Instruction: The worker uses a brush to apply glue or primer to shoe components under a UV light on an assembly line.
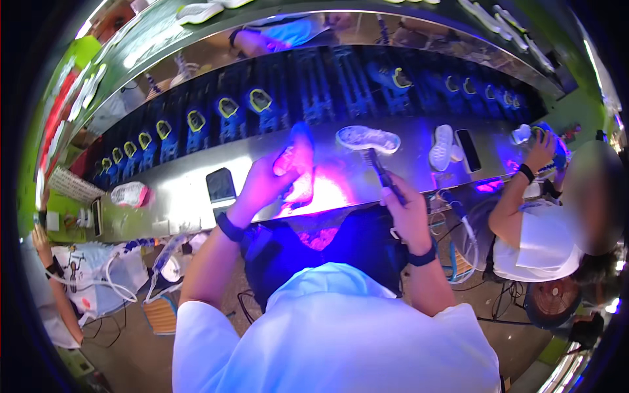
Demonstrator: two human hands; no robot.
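My left hand (265, 187) is closed around a shoe (301, 147), which is held tilted up over the bench edge and lit pink and blue by a bright purple light. The light hides its details. In my right hand (409, 213) is a dark-handled brush (379, 171), gripped by its handle. Its bristle end points away from me and reaches the near edge of a pale shoe sole (368, 139), which lies on the bench; whether they touch I cannot tell.
The metal bench (262, 147) carries a pair of white soles (442, 147), a phone (468, 150), a dark-screened device (221, 187) and another sole (130, 194). Behind it, a dark conveyor (327, 78) bears several blue shoes. A co-worker (544, 226) sits at the right, another person (85, 275) at the left.
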